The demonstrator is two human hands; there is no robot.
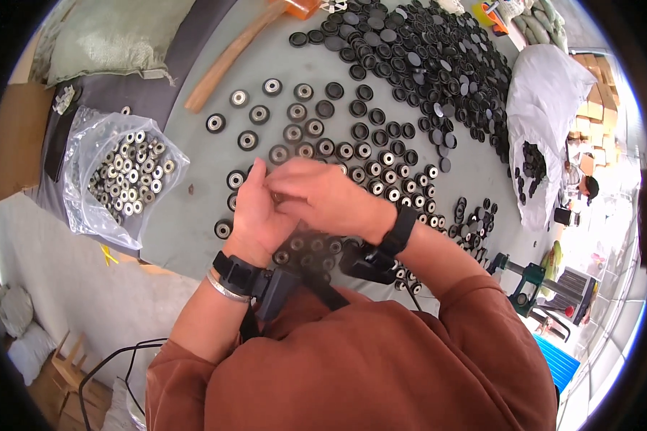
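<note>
Black wheels under hands; fingers pinched together, contents hidden.

L hand & R hand pressed together, fingers curled, wrists banded.

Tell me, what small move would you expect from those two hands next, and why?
Probably the right hand reaches for another black wheel on the grey table. Both hands are pressed together over the rows, the left hand cupped beneath; what they hold is hidden. Many wheels already carry silver bearings; a clear bag of bearings lies to the left.
</note>
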